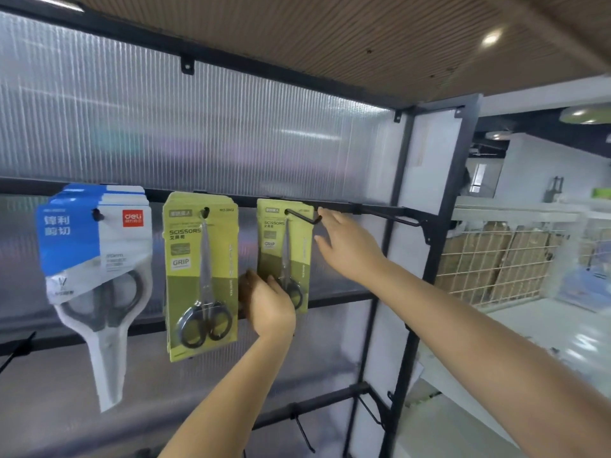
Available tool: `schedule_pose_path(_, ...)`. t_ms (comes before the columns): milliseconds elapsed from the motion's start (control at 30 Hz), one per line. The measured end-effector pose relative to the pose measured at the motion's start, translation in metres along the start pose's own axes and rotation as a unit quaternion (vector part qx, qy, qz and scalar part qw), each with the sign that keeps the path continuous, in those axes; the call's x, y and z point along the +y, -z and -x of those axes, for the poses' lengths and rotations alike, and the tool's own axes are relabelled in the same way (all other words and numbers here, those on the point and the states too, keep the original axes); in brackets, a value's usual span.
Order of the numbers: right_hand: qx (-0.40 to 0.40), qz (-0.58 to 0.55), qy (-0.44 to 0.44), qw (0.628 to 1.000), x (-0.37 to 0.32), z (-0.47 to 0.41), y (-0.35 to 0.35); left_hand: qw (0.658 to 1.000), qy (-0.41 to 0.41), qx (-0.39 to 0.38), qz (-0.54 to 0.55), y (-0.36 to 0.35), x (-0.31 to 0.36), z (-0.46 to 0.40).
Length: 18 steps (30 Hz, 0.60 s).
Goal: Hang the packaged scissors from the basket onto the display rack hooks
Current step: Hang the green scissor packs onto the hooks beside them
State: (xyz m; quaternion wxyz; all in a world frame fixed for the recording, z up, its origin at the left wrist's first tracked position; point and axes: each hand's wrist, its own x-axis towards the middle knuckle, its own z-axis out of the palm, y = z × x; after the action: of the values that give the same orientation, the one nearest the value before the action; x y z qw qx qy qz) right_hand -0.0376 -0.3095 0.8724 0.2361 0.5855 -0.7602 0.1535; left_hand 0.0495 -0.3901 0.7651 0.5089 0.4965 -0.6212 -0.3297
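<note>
- Green card-backed scissors pack [284,252] — on the black wire hook [302,217], rightmost of the rack's top rail; light, stiff, likely slick-faced; best held by card edges.
- Left hand [269,302] — grips the pack's lower edge.
- Right hand [347,249] — fingers spread, at the hook tip.
- Room — open rightward; neighbouring green pack [201,276] close left.

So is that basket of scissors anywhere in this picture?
No, only the rack with hanging scissors packs and both hands, left and right, show.

Probably a stationery shop: packaged scissors [201,276] on hooks [302,215] of a black display rack [401,259].
</note>
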Motion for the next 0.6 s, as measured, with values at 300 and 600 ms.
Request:
schedule_pose_path(300,-0.025,0.003,-0.041,0.999,0.014,0.066,0.027,0.987,-0.148,-0.034,-0.058,0.015,0.016,0.054)
schedule_pose_path(600,-0.025,0.003,-0.133,0.991,0.053,0.173,0.061,0.929,-0.300,-0.194,-0.092,0.011,0.050,0.148)
